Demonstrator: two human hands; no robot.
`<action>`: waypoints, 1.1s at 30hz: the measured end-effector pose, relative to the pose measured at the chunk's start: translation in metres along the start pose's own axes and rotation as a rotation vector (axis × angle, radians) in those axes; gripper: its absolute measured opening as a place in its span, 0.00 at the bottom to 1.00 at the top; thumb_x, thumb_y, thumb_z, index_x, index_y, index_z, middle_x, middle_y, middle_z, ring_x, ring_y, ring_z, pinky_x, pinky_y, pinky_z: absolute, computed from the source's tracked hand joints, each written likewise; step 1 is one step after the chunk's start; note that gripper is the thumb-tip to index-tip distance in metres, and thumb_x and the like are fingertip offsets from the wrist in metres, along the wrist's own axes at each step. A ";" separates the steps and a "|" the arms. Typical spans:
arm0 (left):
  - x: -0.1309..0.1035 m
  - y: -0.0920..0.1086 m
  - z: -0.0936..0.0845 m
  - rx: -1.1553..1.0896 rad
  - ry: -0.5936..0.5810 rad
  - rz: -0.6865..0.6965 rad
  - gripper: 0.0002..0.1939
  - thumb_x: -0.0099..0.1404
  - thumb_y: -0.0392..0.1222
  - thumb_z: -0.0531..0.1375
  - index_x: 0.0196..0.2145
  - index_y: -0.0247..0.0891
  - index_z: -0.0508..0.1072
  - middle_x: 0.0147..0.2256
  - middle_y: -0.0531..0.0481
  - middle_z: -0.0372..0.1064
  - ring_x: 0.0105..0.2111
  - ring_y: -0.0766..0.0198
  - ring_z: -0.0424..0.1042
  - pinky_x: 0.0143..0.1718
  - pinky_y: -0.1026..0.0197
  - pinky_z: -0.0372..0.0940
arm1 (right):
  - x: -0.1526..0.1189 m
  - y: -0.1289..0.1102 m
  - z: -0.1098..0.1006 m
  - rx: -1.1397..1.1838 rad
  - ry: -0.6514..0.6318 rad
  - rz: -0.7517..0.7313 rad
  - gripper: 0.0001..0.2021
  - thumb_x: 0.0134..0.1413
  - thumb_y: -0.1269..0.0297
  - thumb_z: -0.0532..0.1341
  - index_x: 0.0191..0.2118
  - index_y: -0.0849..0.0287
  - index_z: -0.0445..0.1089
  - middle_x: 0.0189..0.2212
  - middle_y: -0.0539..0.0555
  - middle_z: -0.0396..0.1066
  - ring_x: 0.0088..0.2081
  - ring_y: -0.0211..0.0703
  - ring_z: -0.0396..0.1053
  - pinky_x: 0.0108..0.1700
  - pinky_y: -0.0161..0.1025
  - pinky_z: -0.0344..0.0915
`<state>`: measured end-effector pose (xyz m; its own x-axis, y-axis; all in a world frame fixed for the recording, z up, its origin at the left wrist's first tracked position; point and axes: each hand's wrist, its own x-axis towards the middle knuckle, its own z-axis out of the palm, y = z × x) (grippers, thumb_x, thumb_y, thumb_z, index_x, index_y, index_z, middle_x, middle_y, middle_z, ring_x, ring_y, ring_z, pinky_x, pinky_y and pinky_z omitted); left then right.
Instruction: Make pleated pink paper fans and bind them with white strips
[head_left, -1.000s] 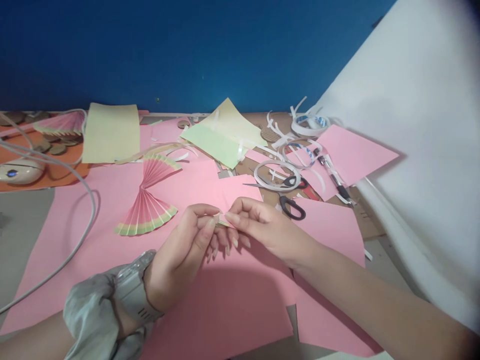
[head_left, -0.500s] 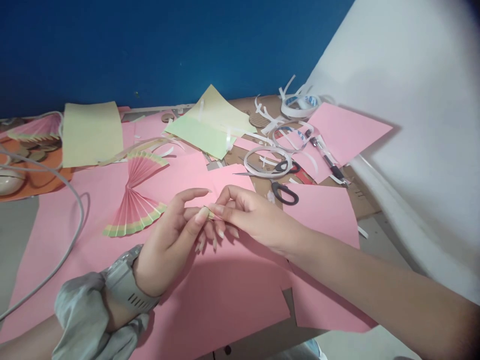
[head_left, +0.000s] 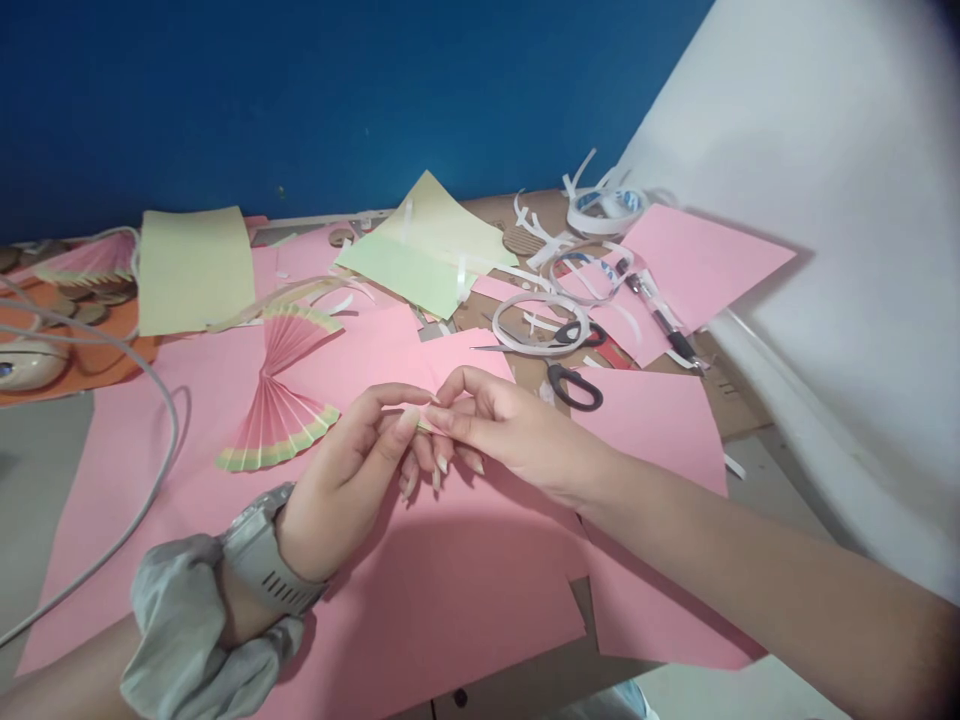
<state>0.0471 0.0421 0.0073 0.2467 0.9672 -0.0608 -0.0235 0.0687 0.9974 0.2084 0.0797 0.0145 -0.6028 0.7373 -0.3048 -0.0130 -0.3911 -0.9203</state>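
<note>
Between my hands is a small folded strip of pink and green paper (head_left: 424, 426), mostly hidden by the fingers. My left hand (head_left: 360, 455) pinches one end between thumb and fingers. On the other end, my right hand (head_left: 499, 425) closes thumb against forefinger. Both hands hover over a large pink paper sheet (head_left: 420, 600). A pleated paper fan (head_left: 281, 425), pink with a green and yellow edge, lies left of my left hand. Black-handled scissors (head_left: 574, 388) rest beyond my right hand, partly under a clear ring of tape.
Green paper sheets (head_left: 431, 255) lie at the back. Tape rolls (head_left: 606, 212), white strips and a pen (head_left: 671, 335) clutter the right rear. A grey cable (head_left: 169, 470) curves along the left, near a white mouse (head_left: 30, 365). A blue wall (head_left: 360, 90) bounds the back.
The paper strip has turned in my fingers: its pleated yellow-green end showed before, now a pinkish side shows. The whole view has shifted slightly.
</note>
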 end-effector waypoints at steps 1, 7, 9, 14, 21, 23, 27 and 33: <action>0.000 0.000 0.000 -0.007 -0.004 -0.005 0.07 0.70 0.40 0.48 0.44 0.41 0.62 0.22 0.59 0.64 0.19 0.73 0.65 0.21 0.69 0.63 | 0.000 0.000 0.000 -0.020 0.013 0.002 0.11 0.56 0.58 0.59 0.33 0.57 0.57 0.21 0.46 0.67 0.20 0.33 0.64 0.21 0.30 0.57; -0.001 0.001 0.002 -0.046 0.010 0.017 0.04 0.70 0.37 0.48 0.40 0.39 0.61 0.21 0.59 0.64 0.20 0.73 0.65 0.23 0.70 0.63 | 0.000 -0.001 0.002 -0.023 -0.003 -0.012 0.11 0.56 0.59 0.58 0.31 0.57 0.55 0.21 0.45 0.67 0.22 0.35 0.66 0.23 0.32 0.59; -0.001 0.001 0.002 -0.066 0.007 0.043 0.03 0.70 0.37 0.48 0.38 0.39 0.61 0.22 0.58 0.65 0.21 0.73 0.66 0.23 0.69 0.63 | 0.000 0.001 0.002 -0.013 -0.026 -0.033 0.11 0.57 0.58 0.58 0.32 0.56 0.54 0.21 0.45 0.68 0.22 0.35 0.66 0.23 0.32 0.60; -0.002 0.001 0.004 -0.022 0.027 0.001 0.04 0.69 0.37 0.51 0.34 0.38 0.60 0.22 0.59 0.65 0.20 0.74 0.65 0.22 0.70 0.62 | -0.005 0.000 0.004 -0.108 -0.016 -0.061 0.09 0.59 0.59 0.56 0.35 0.56 0.55 0.23 0.47 0.69 0.24 0.35 0.68 0.26 0.33 0.63; -0.013 -0.004 0.001 0.212 0.070 0.117 0.07 0.69 0.37 0.50 0.45 0.44 0.58 0.25 0.58 0.64 0.25 0.71 0.67 0.26 0.68 0.64 | -0.024 -0.013 0.007 -0.831 0.106 -0.516 0.05 0.62 0.70 0.50 0.43 0.58 0.59 0.30 0.50 0.73 0.34 0.36 0.70 0.45 0.41 0.63; -0.017 -0.005 -0.002 0.387 0.035 0.140 0.11 0.67 0.38 0.52 0.48 0.44 0.58 0.29 0.55 0.65 0.29 0.68 0.69 0.31 0.65 0.65 | -0.024 -0.009 0.002 -1.112 0.130 -0.741 0.07 0.59 0.73 0.51 0.43 0.60 0.60 0.32 0.51 0.74 0.32 0.37 0.69 0.50 0.45 0.58; -0.018 -0.002 -0.005 0.657 0.013 0.238 0.21 0.62 0.39 0.58 0.52 0.41 0.56 0.33 0.50 0.67 0.34 0.64 0.70 0.36 0.59 0.67 | -0.020 -0.002 -0.007 -1.297 0.135 -0.939 0.10 0.55 0.75 0.53 0.44 0.61 0.59 0.34 0.51 0.74 0.34 0.36 0.69 0.52 0.45 0.55; -0.015 0.003 -0.005 0.723 0.018 0.263 0.25 0.59 0.37 0.57 0.53 0.37 0.55 0.36 0.47 0.66 0.34 0.63 0.69 0.35 0.59 0.68 | -0.020 -0.001 -0.008 -1.403 0.111 -1.007 0.09 0.56 0.71 0.53 0.43 0.62 0.60 0.32 0.50 0.73 0.33 0.37 0.67 0.53 0.47 0.53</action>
<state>0.0390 0.0293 0.0106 0.3048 0.9339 0.1871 0.5612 -0.3348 0.7570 0.2268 0.0701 0.0195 -0.7407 0.4264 0.5192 0.3649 0.9042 -0.2220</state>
